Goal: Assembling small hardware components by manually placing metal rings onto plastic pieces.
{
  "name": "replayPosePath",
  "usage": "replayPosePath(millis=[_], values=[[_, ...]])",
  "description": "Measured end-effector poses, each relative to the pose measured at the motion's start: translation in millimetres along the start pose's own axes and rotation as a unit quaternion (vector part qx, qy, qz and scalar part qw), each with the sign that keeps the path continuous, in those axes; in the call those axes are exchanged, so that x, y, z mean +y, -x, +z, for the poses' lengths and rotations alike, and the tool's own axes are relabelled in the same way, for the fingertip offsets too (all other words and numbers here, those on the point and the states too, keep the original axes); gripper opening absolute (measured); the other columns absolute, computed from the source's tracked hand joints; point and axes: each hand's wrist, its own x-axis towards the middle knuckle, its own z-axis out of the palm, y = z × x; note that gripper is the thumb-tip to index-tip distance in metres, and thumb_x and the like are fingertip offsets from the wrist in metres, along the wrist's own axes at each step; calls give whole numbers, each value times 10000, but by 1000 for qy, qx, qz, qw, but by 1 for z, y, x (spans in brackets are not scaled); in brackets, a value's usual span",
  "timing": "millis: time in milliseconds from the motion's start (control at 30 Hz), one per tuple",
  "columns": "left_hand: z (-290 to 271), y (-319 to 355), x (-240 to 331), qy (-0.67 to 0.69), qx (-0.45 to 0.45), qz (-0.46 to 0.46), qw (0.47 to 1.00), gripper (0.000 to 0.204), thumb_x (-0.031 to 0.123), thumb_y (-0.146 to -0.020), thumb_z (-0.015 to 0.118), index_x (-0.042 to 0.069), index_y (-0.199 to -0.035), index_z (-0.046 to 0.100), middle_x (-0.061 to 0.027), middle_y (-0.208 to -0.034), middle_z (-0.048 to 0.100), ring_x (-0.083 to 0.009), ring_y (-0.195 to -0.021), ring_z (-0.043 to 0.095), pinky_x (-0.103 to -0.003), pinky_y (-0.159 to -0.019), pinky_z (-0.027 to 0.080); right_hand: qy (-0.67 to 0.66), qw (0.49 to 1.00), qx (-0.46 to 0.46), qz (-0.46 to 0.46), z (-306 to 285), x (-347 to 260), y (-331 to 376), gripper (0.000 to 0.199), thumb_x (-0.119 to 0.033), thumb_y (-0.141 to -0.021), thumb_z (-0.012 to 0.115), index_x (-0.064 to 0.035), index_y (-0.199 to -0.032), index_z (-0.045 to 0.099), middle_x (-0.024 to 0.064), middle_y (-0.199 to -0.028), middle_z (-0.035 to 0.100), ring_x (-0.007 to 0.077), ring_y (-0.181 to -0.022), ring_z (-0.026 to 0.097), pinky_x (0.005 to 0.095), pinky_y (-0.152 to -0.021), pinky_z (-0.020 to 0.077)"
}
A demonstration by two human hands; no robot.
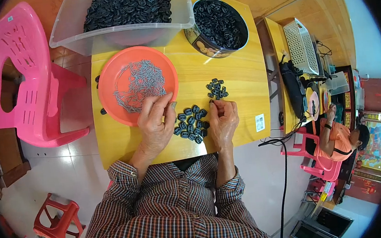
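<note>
Our left hand (154,122) resting with an open grip on the orange plate (118,66) rim, our right hand (222,120) pinching a small black piece (211,102), bare yellow tabletop (236,69) lying free beyond.

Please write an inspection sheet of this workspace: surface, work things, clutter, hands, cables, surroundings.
Surface: yellow wooden table, small.
Job's things: orange plate of grey metal clips; black pieces between the hands; smaller pile; clear bin and round tin, both holding black pieces.
Clutter: stray black pieces at table's left edge.
Hands: left hand at plate rim; right hand pinching one black piece.
Cables: black cable on floor, right.
Surroundings: pink chair, red stool, another person.
</note>
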Motion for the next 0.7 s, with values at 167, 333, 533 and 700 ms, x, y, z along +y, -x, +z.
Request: replayPosePath(millis=[167,333,533,700], values=[[-1,1,-2,0,9,4,1000,266,-65,-770,668,6,-1026,646,-77,-860,572,-117,-633,570,-240,-527,475,-42,999,9,11,0,-1,2,99,-29,-813,658,38,-879,626,118,-820,567,196,-637,595,304,-584,502],[0,2,-1,0,12,11,1000,256,-54,-785,672,14,-1032,655,-62,-871,582,-85,-634,571,-218,-535,477,-11,1000,8,-7,1,4,3,115,-45,-811,663,31,-894,639,121,-828,565,203,-644,595,311,-588,497],[2,6,-2,-8,10,47,999,269,-68,-777,665,14,-1032,652,-72,-856,584,-105,-627,581,-234,-528,484,12,1000,12,-18,4,7,4,106,-65,-809,669,9,-878,640,119,-822,559,224,-646,585,331,-594,488],[2,8,-3,-29,4,60,998,264,-75,-773,658,2,-1025,645,-79,-846,580,-124,-632,591,-243,-528,487,25,999,11,-42,5,12,3,102,-71,-815,665,1,-866,614,115,-823,559,229,-640,579,335,-593,483]])
